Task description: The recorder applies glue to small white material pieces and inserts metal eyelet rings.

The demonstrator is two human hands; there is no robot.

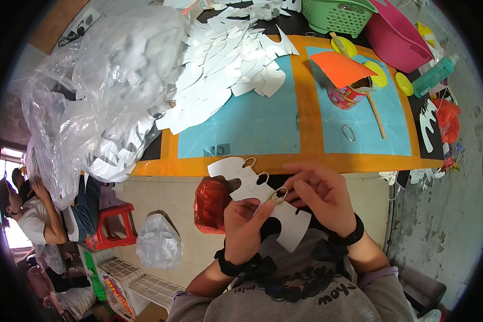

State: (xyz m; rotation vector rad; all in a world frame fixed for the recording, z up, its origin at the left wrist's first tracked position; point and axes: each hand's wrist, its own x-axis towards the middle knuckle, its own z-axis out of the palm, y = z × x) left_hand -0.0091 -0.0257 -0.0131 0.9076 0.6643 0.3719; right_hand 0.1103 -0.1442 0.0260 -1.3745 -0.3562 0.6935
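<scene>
Just off the near edge of the table, my left hand (242, 228) pinches a white cut-out card piece (292, 225) between thumb and fingers. Small pale rings (263, 177) stand along the card's upper edge, and one ring (278, 195) lies by the left thumb. My right hand (324, 201) hovers beside that ring, fingers loosely bent and apart, with nothing visible in its grip. Whether its fingertips touch the ring or the card is hard to make out. A red plastic bag (210, 206) sits left of my hands, beneath the table edge.
A heap of white cut-outs (231, 59) and a big clear plastic bag (123, 70) cover the table's left. To the right are a red tin (346, 97) under orange card, a stick (377, 118), a metal ring (349, 133) and baskets (335, 16). Another person (37, 214) sits left.
</scene>
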